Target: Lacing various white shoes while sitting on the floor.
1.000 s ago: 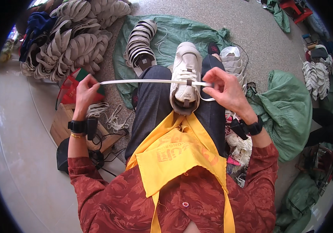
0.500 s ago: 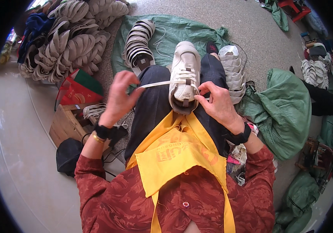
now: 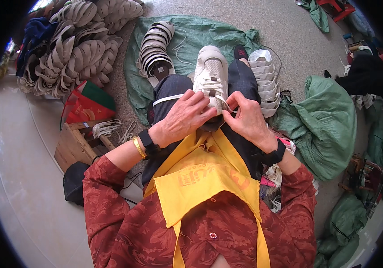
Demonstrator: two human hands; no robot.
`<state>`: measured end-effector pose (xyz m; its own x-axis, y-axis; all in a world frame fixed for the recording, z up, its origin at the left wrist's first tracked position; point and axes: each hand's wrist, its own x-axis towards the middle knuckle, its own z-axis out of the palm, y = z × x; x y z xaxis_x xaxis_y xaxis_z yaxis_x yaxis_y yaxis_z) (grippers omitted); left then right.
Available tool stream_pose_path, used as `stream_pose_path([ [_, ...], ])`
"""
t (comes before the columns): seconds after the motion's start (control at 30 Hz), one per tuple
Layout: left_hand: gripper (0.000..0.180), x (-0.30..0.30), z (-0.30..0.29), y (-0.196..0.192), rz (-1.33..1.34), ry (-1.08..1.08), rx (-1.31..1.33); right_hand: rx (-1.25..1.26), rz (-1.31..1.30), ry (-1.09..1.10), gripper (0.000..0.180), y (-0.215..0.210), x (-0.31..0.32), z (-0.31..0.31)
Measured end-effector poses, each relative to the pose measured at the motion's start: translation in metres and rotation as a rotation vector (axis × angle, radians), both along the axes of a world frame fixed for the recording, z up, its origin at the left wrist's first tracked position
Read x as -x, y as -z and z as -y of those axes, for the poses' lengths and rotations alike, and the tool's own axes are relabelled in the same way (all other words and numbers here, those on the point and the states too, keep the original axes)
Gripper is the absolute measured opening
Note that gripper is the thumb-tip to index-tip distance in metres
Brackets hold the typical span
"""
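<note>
A white sneaker rests on my lap, toe pointing away from me. Both hands meet at its tongue end. My left hand pinches the white shoelace, which trails off to the left over my dark trouser leg. Fingers of my right hand are closed on the lace at the shoe's upper eyelets. A yellow apron hangs below my hands.
Stacks of white shoe soles lie left of the sneaker and another stack to its right, on a green sheet. A heap of grey soles sits far left. A wooden box holds laces. Green sacks lie on the right.
My left hand pulled the lace far out to the left, then came back in to the shoe. Both hands now work close together at the eyelets.
</note>
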<state>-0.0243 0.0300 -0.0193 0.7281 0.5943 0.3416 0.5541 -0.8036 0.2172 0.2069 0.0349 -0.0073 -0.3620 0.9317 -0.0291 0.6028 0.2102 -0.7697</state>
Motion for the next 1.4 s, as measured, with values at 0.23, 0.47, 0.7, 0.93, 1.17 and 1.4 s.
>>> stream_pose_path([
  [0.23,0.031,-0.001,0.006,0.003,0.003,-0.079,0.055,0.027,-0.024,0.011,0.020,-0.003,-0.006,-0.003],
  [0.47,0.027,-0.010,0.004,0.008,-0.038,-0.068,-0.007,0.028,-0.022,0.031,0.021,0.002,-0.007,0.001],
  [0.7,0.036,0.005,0.013,-0.009,0.246,-0.134,0.268,-0.183,-0.050,-0.032,0.012,0.004,-0.026,0.011],
  [0.93,0.025,0.019,0.007,-0.004,0.281,-0.354,0.279,-0.247,-0.004,0.021,0.008,0.006,-0.027,0.008],
  [1.17,0.011,0.028,-0.007,-0.001,0.163,-0.340,0.142,-0.268,0.004,0.070,0.006,0.002,-0.029,-0.001],
  [1.4,0.013,0.040,0.003,-0.008,0.220,-0.280,0.254,-0.291,0.050,0.099,0.005,-0.005,-0.045,0.002],
])
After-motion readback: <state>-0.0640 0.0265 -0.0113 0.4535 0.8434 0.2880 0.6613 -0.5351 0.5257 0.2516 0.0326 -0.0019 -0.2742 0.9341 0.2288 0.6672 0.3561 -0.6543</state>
